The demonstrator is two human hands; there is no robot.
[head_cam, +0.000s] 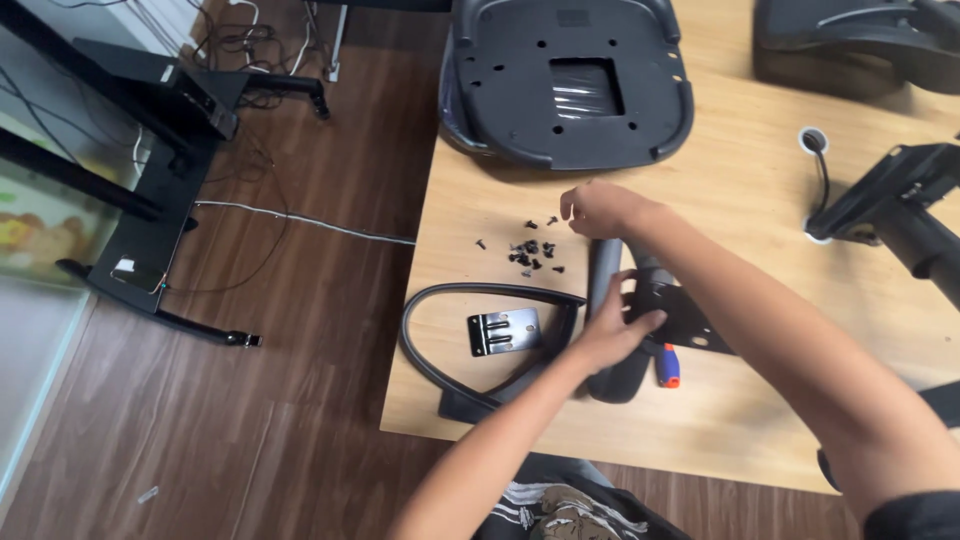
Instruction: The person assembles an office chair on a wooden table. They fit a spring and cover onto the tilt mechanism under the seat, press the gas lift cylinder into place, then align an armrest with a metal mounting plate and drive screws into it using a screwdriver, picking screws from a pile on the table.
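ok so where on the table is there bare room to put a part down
Bare wood lies right of the seat base, toward the cable hole, and along the near table edge below the curved armrest. It is crowded around the loose screws, where the right hand and left hand work.

A black seat pan lies upside down at the top centre of the wooden surface. A cable runs into a round hole at the right. On the dark wood floor, a black stand fills the upper left, and a white cord runs beside it.
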